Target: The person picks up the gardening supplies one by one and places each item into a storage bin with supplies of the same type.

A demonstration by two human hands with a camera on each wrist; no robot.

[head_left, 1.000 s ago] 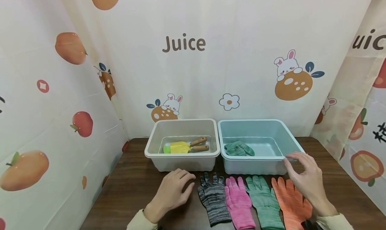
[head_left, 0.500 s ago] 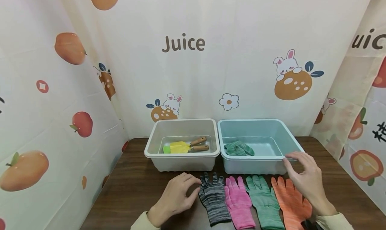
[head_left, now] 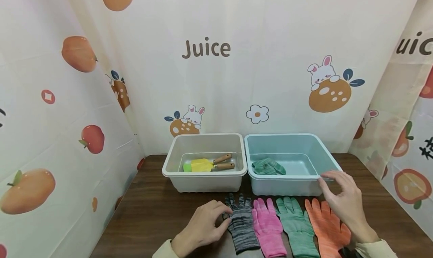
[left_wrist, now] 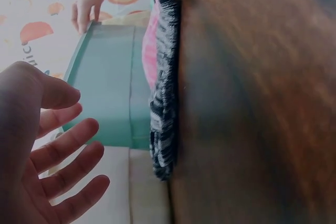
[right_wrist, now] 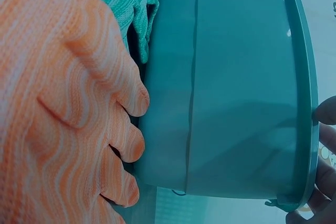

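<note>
My left hand (head_left: pixel 208 225) hovers at the left edge of a black-and-grey striped knit glove (head_left: pixel 241 225), its fingers loosely bent with nothing in them. The left wrist view shows its fingers (left_wrist: pixel 79 137) spread apart. My right hand (head_left: pixel 345 202) holds the front right corner of the light blue bin (head_left: pixel 287 186), thumb outside and fingers over the rim. A green knit glove (head_left: pixel 267 166) lies crumpled inside that bin. Right of the grey glove lie a pink glove (head_left: pixel 268 228), a green glove (head_left: pixel 297 229) and an orange glove (head_left: pixel 326 228), side by side with fingers pointing away.
A beige bin (head_left: pixel 208 183) stands left of the blue one. In it lie yellow garden tools (head_left: pixel 202 165) with wooden handles and a bright green piece. The dark wooden table (head_left: pixel 149 209) is bordered by fruit-printed curtains (head_left: pixel 270 51) behind and on both sides.
My left hand has slid right and slightly nearer, from below the beige bin to the grey glove's edge. My right hand stays at the blue bin's corner, and the gloves have not moved.
</note>
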